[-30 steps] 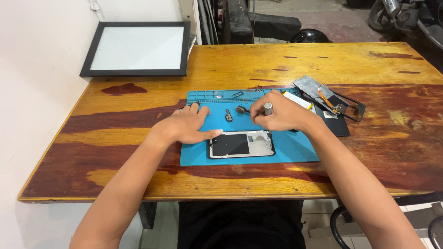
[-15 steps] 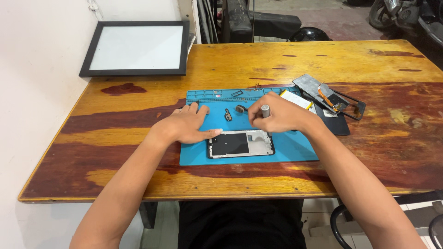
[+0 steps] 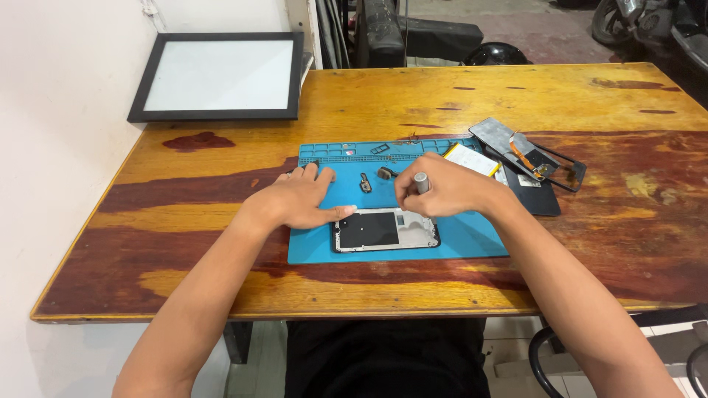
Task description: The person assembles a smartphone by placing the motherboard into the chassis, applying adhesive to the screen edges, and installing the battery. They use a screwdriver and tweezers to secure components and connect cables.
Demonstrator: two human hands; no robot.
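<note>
Head camera view: the right hand (image 3: pixel 442 190) is closed around a grey-capped screwdriver (image 3: pixel 421 182), just above the opened phone frame (image 3: pixel 383 229) on the blue mat (image 3: pixel 472 239). The left hand (image 3: pixel 299 200) rests flat, fingers spread, thumb touching the frame's left edge.

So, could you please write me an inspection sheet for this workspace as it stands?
Surface: wooden table, blue repair mat on it.
Job's things: opened phone frame on the mat; grey-handled screwdriver above it.
Clutter: two small parts, yellow-edged card, detached screen parts.
Hands: left hand flat on the mat, thumb by the frame; right hand grips the screwdriver.
Cables: orange flex ribbon.
Surroundings: black-framed panel, white wall.
</note>
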